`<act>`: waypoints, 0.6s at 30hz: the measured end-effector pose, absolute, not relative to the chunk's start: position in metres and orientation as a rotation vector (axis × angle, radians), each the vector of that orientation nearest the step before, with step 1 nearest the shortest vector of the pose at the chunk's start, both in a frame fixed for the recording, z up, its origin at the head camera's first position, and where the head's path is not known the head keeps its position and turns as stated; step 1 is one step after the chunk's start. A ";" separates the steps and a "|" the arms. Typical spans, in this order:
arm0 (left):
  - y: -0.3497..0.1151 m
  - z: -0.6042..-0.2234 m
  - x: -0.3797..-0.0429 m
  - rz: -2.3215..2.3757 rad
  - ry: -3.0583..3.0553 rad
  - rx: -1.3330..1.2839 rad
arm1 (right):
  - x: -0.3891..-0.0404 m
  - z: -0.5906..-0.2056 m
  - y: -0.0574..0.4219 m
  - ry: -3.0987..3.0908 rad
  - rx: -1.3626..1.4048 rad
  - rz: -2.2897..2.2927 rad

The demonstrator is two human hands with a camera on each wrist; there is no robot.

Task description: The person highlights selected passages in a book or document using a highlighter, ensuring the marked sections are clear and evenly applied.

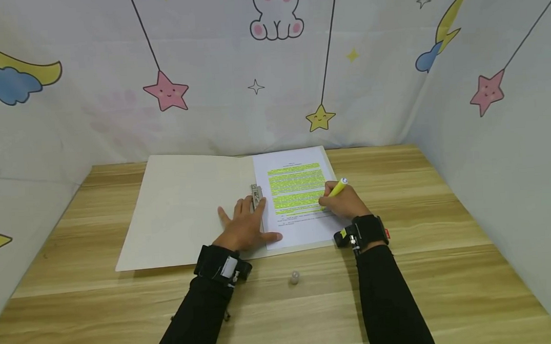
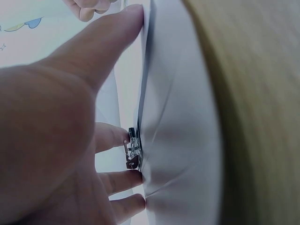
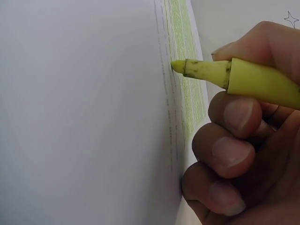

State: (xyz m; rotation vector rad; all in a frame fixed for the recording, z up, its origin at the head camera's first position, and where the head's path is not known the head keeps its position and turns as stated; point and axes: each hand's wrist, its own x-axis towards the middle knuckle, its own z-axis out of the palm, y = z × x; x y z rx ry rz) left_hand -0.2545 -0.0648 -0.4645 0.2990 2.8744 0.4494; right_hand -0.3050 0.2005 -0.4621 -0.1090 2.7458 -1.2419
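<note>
A printed sheet (image 1: 297, 236) lies on the right side of an opened white folder (image 1: 175, 212); most of its text lines are marked yellow, while the lowest few are unmarked. My right hand (image 1: 346, 204) grips a yellow highlighter (image 3: 258, 82) between thumb and fingers. In the right wrist view its uncapped tip touches a line of text just beside the yellow block. My left hand (image 1: 244, 231) rests with spread fingers across the folder's middle, its thumb on the sheet's left edge. Metal clip hardware (image 2: 133, 150) stands by its fingertips.
On the wooden table (image 1: 263, 316), in front of the folder, sits a small pale round object (image 1: 294, 278). White curtain walls (image 1: 226, 112) printed with stars, moons and clouds enclose the back and both sides. Each wrist wears a black strap with a device.
</note>
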 end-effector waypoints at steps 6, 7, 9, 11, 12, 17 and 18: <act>-0.065 -0.464 -0.254 0.450 2.878 0.304 | -0.305 -0.461 0.201 2.738 -0.121 -1.252; -0.065 -0.464 -0.254 0.451 2.877 0.303 | -0.305 -0.462 0.201 2.737 -0.131 -1.255; -0.065 -0.464 -0.254 0.452 2.876 0.300 | -0.306 -0.462 0.202 2.736 -0.143 -1.264; -0.065 -0.463 -0.253 0.451 2.875 0.297 | -0.306 -0.463 0.203 2.735 -0.155 -1.272; -0.065 -0.463 -0.253 0.452 2.875 0.297 | -0.306 -0.463 0.204 2.740 -0.162 -1.268; -0.065 -0.462 -0.253 0.452 2.877 0.302 | -0.307 -0.464 0.206 2.748 -0.158 -1.262; -0.065 -0.462 -0.253 0.454 2.877 0.304 | -0.308 -0.464 0.207 2.748 -0.155 -1.261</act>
